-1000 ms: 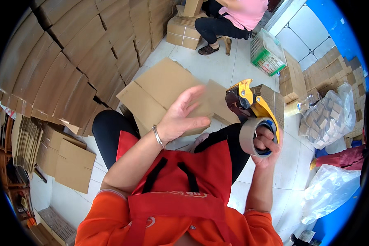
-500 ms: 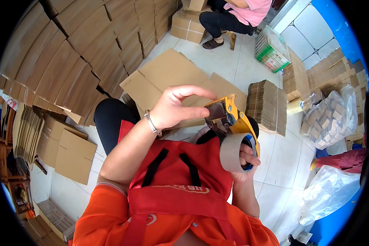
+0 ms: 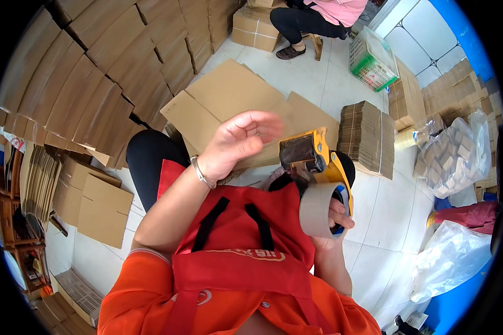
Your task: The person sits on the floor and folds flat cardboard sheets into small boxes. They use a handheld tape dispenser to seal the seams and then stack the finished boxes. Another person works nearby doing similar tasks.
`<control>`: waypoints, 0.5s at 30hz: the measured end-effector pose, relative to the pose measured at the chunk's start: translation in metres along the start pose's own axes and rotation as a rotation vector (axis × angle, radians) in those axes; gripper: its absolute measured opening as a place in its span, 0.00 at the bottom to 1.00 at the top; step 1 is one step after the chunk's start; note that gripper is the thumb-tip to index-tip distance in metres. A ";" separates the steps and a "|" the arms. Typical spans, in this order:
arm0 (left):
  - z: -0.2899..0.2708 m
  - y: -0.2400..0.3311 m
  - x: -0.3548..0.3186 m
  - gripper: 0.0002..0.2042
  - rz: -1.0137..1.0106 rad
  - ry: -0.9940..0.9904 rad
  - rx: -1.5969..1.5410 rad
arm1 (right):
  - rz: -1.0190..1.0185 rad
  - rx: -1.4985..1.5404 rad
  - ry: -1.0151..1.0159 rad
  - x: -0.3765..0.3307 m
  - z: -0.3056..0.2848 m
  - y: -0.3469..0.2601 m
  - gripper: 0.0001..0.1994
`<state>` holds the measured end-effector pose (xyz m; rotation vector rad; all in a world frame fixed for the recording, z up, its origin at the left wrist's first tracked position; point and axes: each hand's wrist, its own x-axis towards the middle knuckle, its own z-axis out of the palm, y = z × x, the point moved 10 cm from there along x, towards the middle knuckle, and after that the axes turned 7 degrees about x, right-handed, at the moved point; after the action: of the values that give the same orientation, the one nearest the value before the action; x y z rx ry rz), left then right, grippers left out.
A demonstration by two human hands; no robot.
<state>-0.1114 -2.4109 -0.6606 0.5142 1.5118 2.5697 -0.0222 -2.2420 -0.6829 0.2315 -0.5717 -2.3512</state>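
Note:
My right hand (image 3: 334, 223) grips a yellow tape dispenser (image 3: 314, 159) that carries a roll of brown packing tape (image 3: 317, 209), held up in front of my red apron. My left hand (image 3: 237, 142) is raised just left of the dispenser, fingers spread and slightly curled, with a metal bangle (image 3: 200, 173) on the wrist. It holds nothing. Below both hands lie flattened cardboard sheets (image 3: 229, 97) across my lap and the tiled floor.
Tall stacks of flat cardboard (image 3: 95, 72) fill the left side, with folded boxes (image 3: 98, 206) below them. A bundle of flat cartons (image 3: 369, 137) stands to the right. Another person (image 3: 313, 17) sits at the top beside a green basket (image 3: 371, 58). Plastic bags (image 3: 455, 156) lie at the right.
The right hand has lowered the tape dispenser and drawn it nearer my chest. The left hand stayed raised beside it, shifting slightly left with fingers curling.

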 end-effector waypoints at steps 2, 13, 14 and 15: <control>0.004 -0.003 -0.004 0.34 0.005 -0.004 0.052 | 0.005 -0.005 -0.006 -0.001 -0.002 -0.003 0.14; 0.018 0.029 -0.001 0.34 0.203 -0.042 0.426 | 0.021 -0.088 -0.025 0.004 -0.001 0.000 0.14; 0.022 0.035 0.000 0.35 0.227 -0.066 0.497 | 0.020 -0.078 -0.020 0.004 -0.002 0.000 0.14; 0.025 0.039 0.000 0.35 0.250 -0.090 0.568 | 0.020 -0.068 -0.016 0.003 -0.003 0.000 0.14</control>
<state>-0.1005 -2.4096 -0.6160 0.9120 2.2707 2.2005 -0.0234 -2.2453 -0.6850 0.1754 -0.4981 -2.3503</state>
